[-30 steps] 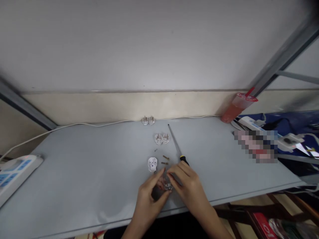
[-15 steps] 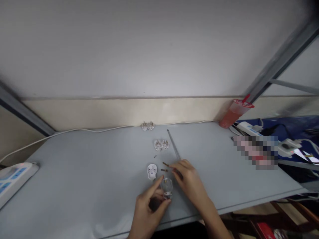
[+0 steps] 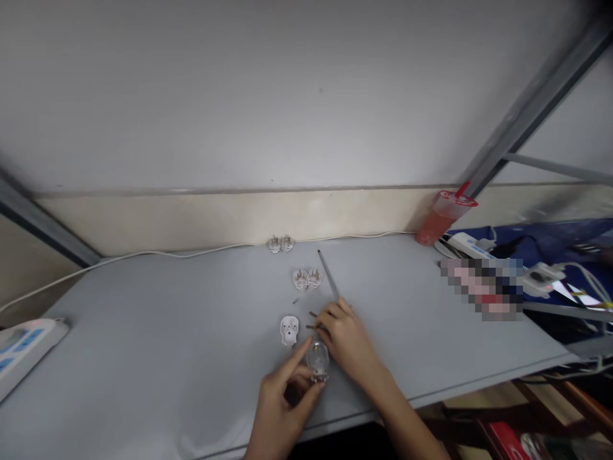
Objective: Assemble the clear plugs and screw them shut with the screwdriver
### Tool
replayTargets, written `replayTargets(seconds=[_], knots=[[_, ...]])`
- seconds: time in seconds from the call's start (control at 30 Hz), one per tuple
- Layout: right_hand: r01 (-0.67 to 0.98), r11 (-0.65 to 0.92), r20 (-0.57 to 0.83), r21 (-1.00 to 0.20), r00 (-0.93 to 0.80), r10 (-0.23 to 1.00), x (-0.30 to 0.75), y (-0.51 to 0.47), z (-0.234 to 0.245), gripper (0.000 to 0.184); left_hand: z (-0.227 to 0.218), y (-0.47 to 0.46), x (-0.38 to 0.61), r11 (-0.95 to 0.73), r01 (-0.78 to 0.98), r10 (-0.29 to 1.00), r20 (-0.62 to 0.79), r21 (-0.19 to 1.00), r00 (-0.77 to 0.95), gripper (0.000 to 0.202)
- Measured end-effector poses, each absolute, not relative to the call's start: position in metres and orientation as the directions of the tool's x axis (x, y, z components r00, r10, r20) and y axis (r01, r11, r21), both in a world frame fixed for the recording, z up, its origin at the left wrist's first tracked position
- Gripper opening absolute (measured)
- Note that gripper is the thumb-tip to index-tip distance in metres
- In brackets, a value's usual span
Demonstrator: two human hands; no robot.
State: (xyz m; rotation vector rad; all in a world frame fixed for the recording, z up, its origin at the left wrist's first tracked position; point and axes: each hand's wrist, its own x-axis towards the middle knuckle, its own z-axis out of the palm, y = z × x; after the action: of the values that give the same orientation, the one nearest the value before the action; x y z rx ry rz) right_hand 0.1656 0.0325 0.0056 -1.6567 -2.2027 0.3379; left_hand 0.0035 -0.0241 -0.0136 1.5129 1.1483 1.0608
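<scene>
My left hand [image 3: 287,396] grips a clear plastic plug housing [image 3: 317,359] between thumb and fingers, just above the grey table. To its right, my right hand [image 3: 342,335] has its fingertips bent together at a thin brass plug pin [image 3: 311,327]; the pin's right end is hidden under them. Another brass pin [image 3: 313,314] lies just beyond, partly covered by the fingers. A white plug insert with holes [image 3: 289,331] lies left of the pins. A tiny screw-like piece [image 3: 295,301] is farther back. A screwdriver [image 3: 328,273] lies beyond my right hand, its near end hidden by it.
Clear plugs with metal prongs stand in two pairs, one pair nearer [image 3: 307,279], one by the wall [image 3: 280,243]. A white cable [image 3: 191,255] runs along the back edge. A red drink cup [image 3: 443,217] stands back right; a power strip [image 3: 31,345] is at left.
My right hand has shifted slightly left, its fingertips moving from the farther brass pin to the nearer one. The left hand still holds the housing. The view has shifted slightly.
</scene>
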Motion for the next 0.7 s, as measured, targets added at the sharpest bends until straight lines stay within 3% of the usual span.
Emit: replayTargets(seconds=[0.2,0.47,0.7], knots=[[0.826,0.331,0.194,-0.457,-0.27,0.943,0.166,0.033,0.005,0.012,-0.014,-0.026,0.004,-0.088,0.189,0.984,0.055,0.978,0.172,0.055],[0.646,0.419,0.345,-0.638,-0.247,0.906,0.182,0.018,0.026,0.013,-0.011,-0.025,0.005,-0.065,0.175,0.984,0.034,0.982,0.173,0.056],[0.494,0.574,0.425,-0.653,-0.389,0.817,0.188,-0.001,0.037,0.017,-0.011,-0.024,0.005,-0.082,0.174,0.982,0.049,0.981,0.183,0.055]])
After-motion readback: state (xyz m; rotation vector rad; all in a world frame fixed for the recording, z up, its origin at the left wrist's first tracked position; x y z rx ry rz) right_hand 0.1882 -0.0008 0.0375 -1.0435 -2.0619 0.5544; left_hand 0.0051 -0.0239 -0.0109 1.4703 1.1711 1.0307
